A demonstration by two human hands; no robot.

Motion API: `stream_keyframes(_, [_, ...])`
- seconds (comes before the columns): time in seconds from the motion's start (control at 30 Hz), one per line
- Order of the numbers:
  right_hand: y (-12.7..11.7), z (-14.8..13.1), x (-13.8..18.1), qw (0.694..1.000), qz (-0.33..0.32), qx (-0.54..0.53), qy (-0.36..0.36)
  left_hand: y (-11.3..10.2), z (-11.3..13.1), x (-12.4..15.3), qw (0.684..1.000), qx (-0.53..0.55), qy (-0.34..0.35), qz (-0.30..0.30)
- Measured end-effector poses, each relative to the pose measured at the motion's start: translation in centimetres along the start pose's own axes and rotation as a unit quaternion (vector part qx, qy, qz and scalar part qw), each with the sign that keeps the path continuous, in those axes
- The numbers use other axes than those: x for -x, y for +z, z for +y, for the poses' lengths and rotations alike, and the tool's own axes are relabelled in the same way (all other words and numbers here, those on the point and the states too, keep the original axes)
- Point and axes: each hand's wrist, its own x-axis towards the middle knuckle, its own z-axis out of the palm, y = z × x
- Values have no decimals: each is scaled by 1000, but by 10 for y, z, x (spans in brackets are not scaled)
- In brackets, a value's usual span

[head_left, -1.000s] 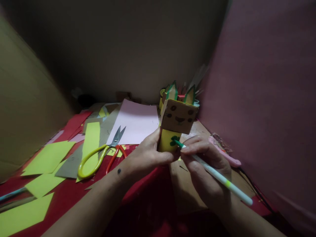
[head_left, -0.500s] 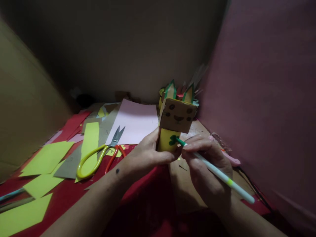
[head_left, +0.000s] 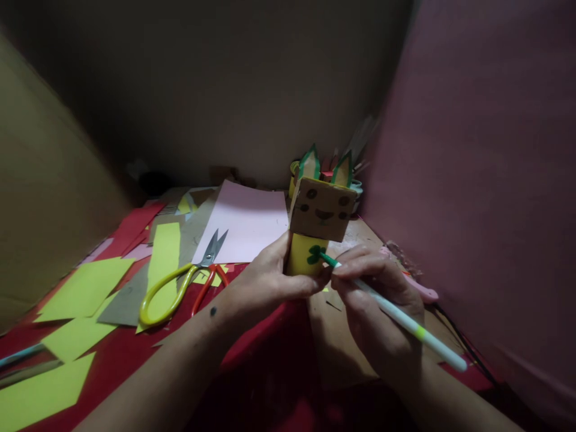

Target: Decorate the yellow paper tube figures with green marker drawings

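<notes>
A cardboard animal figure (head_left: pixel 322 225) stands upright in my left hand (head_left: pixel 274 276), whose thumb and fingers wrap round its yellow tube body. Its square brown head carries drawn eyes, cheek dots and a nose; two pointed ears edged in green rise on top. On the front of the body is a green leaf-like shape made of several lobes. My right hand (head_left: pixel 375 294) grips a white felt-tip pen (head_left: pixel 396 312) with a yellow band. The pen's green tip meets the right side of that shape, or hovers very near it; I cannot tell which.
Scissors (head_left: pixel 208 259) with yellow and red handles lie partly spread left of my left hand. Behind them is a pink sheet (head_left: pixel 249 219). Yellow paper pieces (head_left: pixel 85 288) cover the left side. Cups of tools stand behind the figure; a pink-handled tool (head_left: pixel 420 288) lies right.
The figure's head has shifted very slightly left. The pen has moved only a hair, and both hands keep their hold.
</notes>
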Motion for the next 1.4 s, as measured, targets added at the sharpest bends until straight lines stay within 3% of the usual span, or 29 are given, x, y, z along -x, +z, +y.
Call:
stream_keyframes(0.5, [-17,4,-6,998,-18,0,-61,-9,-9,-1,996,80,19,-39])
stream_keyframes(0.7, [-16,-3,-14,995,-70,31,-62,-11,-7,0,992,130,3,2])
stream_keyframes(0.8, [-10,-10,-19,995,-78,56,-40,-11,-5,2,991,130,9,-4])
stream_keyframes(0.93, [1,-11,-22,999,-36,-17,14,-11,-3,3,990,135,27,-12])
stream_keyframes(1.2, [6,6,-15,998,-65,15,-8,-19,-8,4,992,125,15,17])
stream_keyframes(1.4, [21,3,-20,997,-62,1,40,-30,-1,11,994,103,8,36])
